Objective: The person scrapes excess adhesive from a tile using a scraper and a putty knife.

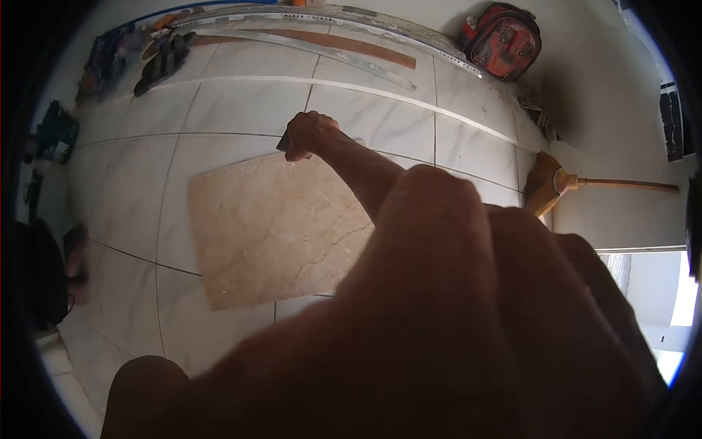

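My right hand [311,134] reaches out over the floor and is closed on a small dark tool [283,144] at the far edge of a loose beige marble tile [270,227]. The tile lies flat and slightly skewed on the white tiled floor [219,110]. My forearm crosses the tile's far right corner. A large blurred, shadowed skin-toned shape [453,329] sits very close to the camera and fills the lower right. It may be my left hand; its fingers cannot be made out.
Long metal rails and a wooden strip [329,40] lie along the far wall. A red backpack [503,40] sits in the far right corner and a broom [556,183] lies at right. Dark sandals [164,58] and tools [55,132] are at left. Another person's dark shape [44,278] is at the left edge.
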Tool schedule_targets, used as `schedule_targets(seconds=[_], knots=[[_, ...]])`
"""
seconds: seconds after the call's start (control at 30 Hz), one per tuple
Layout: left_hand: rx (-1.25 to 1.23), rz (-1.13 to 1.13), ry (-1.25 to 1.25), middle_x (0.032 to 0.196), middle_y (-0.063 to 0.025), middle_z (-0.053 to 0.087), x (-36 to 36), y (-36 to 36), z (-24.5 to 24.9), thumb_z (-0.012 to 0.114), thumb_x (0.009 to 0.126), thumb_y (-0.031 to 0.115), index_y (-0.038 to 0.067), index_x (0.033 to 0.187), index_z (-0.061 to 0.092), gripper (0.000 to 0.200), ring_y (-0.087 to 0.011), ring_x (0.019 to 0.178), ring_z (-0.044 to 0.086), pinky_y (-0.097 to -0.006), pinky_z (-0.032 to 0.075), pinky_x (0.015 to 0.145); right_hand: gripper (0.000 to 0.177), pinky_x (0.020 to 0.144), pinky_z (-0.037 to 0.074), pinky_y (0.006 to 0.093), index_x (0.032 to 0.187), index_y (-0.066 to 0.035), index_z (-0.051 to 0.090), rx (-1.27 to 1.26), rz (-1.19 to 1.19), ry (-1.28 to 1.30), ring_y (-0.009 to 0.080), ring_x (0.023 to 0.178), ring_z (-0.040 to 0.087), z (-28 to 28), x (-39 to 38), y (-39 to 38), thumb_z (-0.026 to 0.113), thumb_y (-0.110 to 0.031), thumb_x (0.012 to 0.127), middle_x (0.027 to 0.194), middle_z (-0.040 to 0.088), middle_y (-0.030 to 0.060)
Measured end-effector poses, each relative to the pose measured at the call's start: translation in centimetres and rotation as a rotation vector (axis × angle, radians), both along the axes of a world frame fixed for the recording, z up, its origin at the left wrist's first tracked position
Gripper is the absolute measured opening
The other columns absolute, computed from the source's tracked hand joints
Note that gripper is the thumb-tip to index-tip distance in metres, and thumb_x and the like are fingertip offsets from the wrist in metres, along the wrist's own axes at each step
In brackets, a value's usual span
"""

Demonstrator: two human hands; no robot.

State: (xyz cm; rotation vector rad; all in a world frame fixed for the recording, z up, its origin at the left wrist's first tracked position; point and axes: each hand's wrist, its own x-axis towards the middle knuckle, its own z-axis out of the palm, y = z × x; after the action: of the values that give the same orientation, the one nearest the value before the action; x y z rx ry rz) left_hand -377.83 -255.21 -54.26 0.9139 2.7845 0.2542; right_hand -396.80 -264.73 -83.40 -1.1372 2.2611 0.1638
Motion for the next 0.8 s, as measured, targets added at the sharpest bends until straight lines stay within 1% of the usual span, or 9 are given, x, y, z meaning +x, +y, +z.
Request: schedule_targets(seconds=[0.03,0.2,0.3,0.4,0.5,0.57,0.67,0.73,0.8], knots=[[0.0,-0.021,0.008,0.101,-0.0134,0.06,0.1,0.0,0.2,0.071,0.081,0.021,0.0,0.114,0.058,0.041,-0.0258,0.091,0.059,-0.0359,0.046,0.079,0.038,0.083,0.055,0.0463,0.111,-0.013,0.072,-0.006,-0.016,0.023,0.0247,0.103,0.067,-1.2,-0.6,0.3,0.072,-0.025,0.075,0.107,0.069,0.0056],[0.014,-0.12,0.055,0.093,-0.0108,0.06,0.1,1.5,-0.5,0.073,0.078,0.019,0.0,0.106,0.06,0.037,-0.0225,0.084,0.057,-0.033,0.044,0.072,0.04,0.085,0.056,0.0409,0.112,-0.013,0.071,0.053,-0.024,0.0,0.024,0.106,0.067,-2.5,-3.3,2.3,0.071,-0.025,0.075,0.111,0.069,0.0046],[-0.006,-0.116,0.064,0.088,-0.0093,0.06,0.4,1.3,-0.3,0.074,0.076,0.018,0.0,0.101,0.061,0.034,-0.0205,0.08,0.056,-0.0313,0.043,0.069,0.042,0.085,0.056,0.0429,0.113,-0.013,0.071,0.008,0.008,0.019,0.0245,0.105,0.067,-3.5,-4.5,2.5,0.072,-0.028,0.074,0.112,0.07,0.0049],[-0.011,-0.115,0.052,0.083,-0.0078,0.06,0.4,0.7,0.4,0.075,0.074,0.017,-0.001,0.096,0.062,0.031,-0.0185,0.075,0.055,-0.0295,0.042,0.065,0.047,0.085,0.056,0.0455,0.114,-0.012,0.07,0.143,-0.041,-0.065,0.026,0.106,0.067,-3.9,-5.3,1.1,0.074,-0.033,0.073,0.111,0.07,0.0059],[-0.1,-0.109,0.066,0.078,-0.0062,0.059,1.0,0.8,1.0,0.076,0.072,0.016,-0.001,0.091,0.063,0.029,-0.0165,0.071,0.054,-0.0278,0.041,0.061,0.048,0.085,0.056,0.0462,0.115,-0.012,0.07,0.026,0.0,-0.04,0.0264,0.108,0.066,-3.8,-4.6,0.9,0.075,-0.035,0.072,0.115,0.069,0.0055],[-0.158,-0.107,0.068,0.075,-0.0052,0.059,1.7,1.1,1.1,0.076,0.07,0.015,-0.001,0.088,0.064,0.027,-0.0152,0.068,0.054,-0.0266,0.04,0.058,0.051,0.09,0.054,0.0467,0.118,-0.013,0.069,0.022,0.043,-0.041,0.0256,0.115,0.062,-3.6,-4.0,0.6,0.075,-0.036,0.072,0.124,0.065,0.0045],[-0.198,-0.128,0.054,0.071,-0.0037,0.059,1.9,1.2,1.2,0.077,0.068,0.014,-0.001,0.083,0.065,0.025,-0.0132,0.064,0.053,-0.0249,0.039,0.054,0.051,0.09,0.054,0.0447,0.117,-0.013,0.07,-0.01,0.062,-0.062,0.0247,0.114,0.063,-4.7,-3.2,0.6,0.075,-0.035,0.071,0.122,0.066,0.0046],[-0.231,-0.147,0.047,0.067,-0.0027,0.059,1.7,1.2,1.1,0.078,0.067,0.013,-0.001,0.08,0.066,0.023,-0.0119,0.061,0.052,-0.0238,0.039,0.052,0.05,0.088,0.055,0.043,0.115,-0.013,0.07,-0.017,0.061,-0.076,0.0245,0.112,0.064,-3.9,-3.7,-0.2,0.075,-0.034,0.07,0.12,0.067,0.0052],[-0.184,-0.249,0.091,0.064,-0.0014,0.058,0.3,0.0,0.7,0.078,0.067,0.013,-0.001,0.078,0.066,0.021,-0.0112,0.059,0.052,-0.0232,0.038,0.049,0.048,0.087,0.055,0.0416,0.112,-0.011,0.071,-0.008,0.073,-0.082,0.0247,0.11,0.065,-3.8,-3.5,-0.3,0.074,-0.034,0.07,0.117,0.068,0.0062]])
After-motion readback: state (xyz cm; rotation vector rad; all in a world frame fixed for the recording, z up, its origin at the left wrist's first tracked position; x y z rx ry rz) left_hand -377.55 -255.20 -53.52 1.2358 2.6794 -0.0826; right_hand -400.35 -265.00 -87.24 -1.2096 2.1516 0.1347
